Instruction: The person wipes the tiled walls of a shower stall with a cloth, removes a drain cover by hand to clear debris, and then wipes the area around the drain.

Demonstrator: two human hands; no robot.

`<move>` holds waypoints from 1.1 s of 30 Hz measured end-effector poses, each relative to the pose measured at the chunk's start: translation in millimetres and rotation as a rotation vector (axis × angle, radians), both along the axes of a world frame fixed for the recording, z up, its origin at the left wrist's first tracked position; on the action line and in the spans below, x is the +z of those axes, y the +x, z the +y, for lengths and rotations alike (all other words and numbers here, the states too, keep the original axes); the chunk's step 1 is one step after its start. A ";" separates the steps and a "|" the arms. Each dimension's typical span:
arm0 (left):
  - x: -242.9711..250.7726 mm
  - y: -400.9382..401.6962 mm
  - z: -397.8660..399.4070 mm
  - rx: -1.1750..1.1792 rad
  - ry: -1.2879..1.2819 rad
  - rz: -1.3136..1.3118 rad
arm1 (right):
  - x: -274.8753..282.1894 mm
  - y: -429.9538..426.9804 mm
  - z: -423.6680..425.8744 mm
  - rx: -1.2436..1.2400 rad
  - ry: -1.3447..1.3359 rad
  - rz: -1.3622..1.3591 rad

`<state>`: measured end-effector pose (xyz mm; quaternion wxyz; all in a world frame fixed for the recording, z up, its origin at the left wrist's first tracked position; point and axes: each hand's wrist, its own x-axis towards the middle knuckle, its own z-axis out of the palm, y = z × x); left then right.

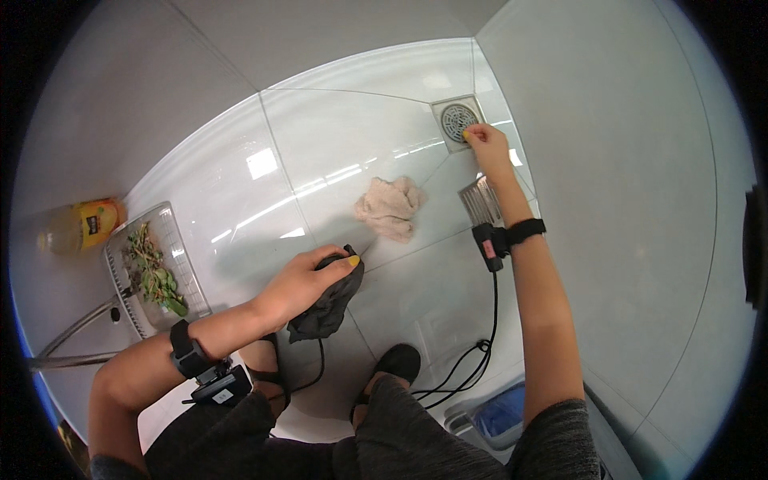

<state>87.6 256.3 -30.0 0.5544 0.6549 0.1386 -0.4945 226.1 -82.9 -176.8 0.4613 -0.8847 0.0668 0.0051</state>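
Observation:
My left hand (306, 273) grips a crumpled black bag (327, 309), low and left of centre above the tiled floor. My right hand (489, 147) reaches to a round metal floor drain (457, 122) in the far right corner. Its thumb and fingers are drawn together over the drain's near edge, and whether anything small is between them is hidden. Between my two hands a crumpled beige cloth (390, 207) lies on the floor. Partly behind my right forearm shows a slotted metal piece (479, 201).
At left, a wire basket (192, 282) contains green leafy plants (159, 282) beside a yellow-labelled bottle (90, 225). Metal tubing (78, 360) juts in below. Black cables (493, 324) trail from the wrist devices. A clear bin with blue contents (501, 411) stands near my right leg. Walls enclose the corner.

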 end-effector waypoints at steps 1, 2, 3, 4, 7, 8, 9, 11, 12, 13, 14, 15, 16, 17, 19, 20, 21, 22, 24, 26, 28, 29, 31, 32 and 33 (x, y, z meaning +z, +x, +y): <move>0.3 -1.6 3.7 0.016 0.008 -0.004 | 7.4 -1.6 4.4 -0.124 0.337 0.157; 0.6 -3.4 8.1 0.028 0.015 -0.024 | 14.1 -3.5 10.4 -0.080 0.498 0.171; 1.2 -4.5 11.7 0.038 0.017 -0.046 | 26.0 -4.7 20.4 -0.064 0.501 0.170; 2.8 -5.6 16.5 0.058 0.029 -0.051 | 38.0 -4.5 36.4 -0.040 0.637 0.206; 17.6 -7.2 31.1 0.121 0.058 -0.073 | 80.1 -0.2 96.3 0.096 0.853 0.312; 23.6 -6.1 35.3 0.144 0.044 -0.054 | 93.4 1.0 119.9 0.203 0.878 0.355; 32.0 -7.1 40.5 0.175 0.043 -0.033 | 105.1 0.7 146.5 0.320 0.913 0.403; 26.2 -14.6 56.6 0.228 -0.008 -0.096 | 126.0 -6.1 203.3 0.452 0.962 0.446; 25.6 -19.3 64.5 0.273 0.007 -0.100 | 135.2 -11.9 234.0 0.556 0.891 0.479; 28.1 -23.0 69.1 0.304 -0.035 -0.074 | 144.0 -16.6 255.9 0.644 0.799 0.497; 30.9 -28.7 76.9 0.315 -0.026 -0.074 | 146.2 -18.6 280.3 0.781 0.787 0.479; 26.9 -36.1 86.4 0.317 -0.021 -0.074 | 146.1 -23.5 307.5 0.803 0.795 0.480; 23.0 -45.2 95.8 0.331 0.001 -0.089 | 147.2 -29.5 337.5 0.885 0.766 0.480; 19.1 -54.2 105.7 0.354 0.015 -0.089 | 147.5 -36.0 367.6 0.966 0.737 0.478; 12.8 -71.1 124.8 0.393 0.082 -0.012 | 135.7 -48.2 429.1 1.104 0.633 0.433; 5.1 -73.0 126.0 0.429 0.044 0.029 | 116.5 -50.9 450.2 1.160 0.576 0.319; 4.4 -77.9 130.5 0.436 0.048 0.034 | 103.8 -58.7 472.5 1.200 0.532 0.221; 3.0 -81.8 133.3 0.455 0.049 0.058 | 95.1 -67.1 490.3 1.208 0.443 0.119; 5.6 -87.4 144.5 0.484 0.099 0.112 | 82.1 -86.4 526.7 1.318 0.268 -0.052; 2.7 -92.3 155.1 0.502 0.114 0.119 | 55.9 -105.9 551.2 1.366 0.151 -0.238; -2.1 -96.8 163.4 0.553 0.098 0.142 | 49.8 -112.7 563.3 1.367 0.151 -0.276; -10.1 -100.9 167.3 0.565 0.100 0.142 | 46.7 -106.5 568.3 1.411 0.086 -0.233; -21.9 -109.6 171.0 0.751 0.000 0.102 | 57.5 -103.7 566.1 1.463 0.020 -0.170; -24.1 -109.9 177.5 0.704 0.003 0.148 | 64.6 -105.2 563.8 1.423 -0.029 -0.191; -29.6 -109.6 180.3 0.706 0.003 0.145 | 68.3 -104.6 560.8 1.376 -0.081 -0.223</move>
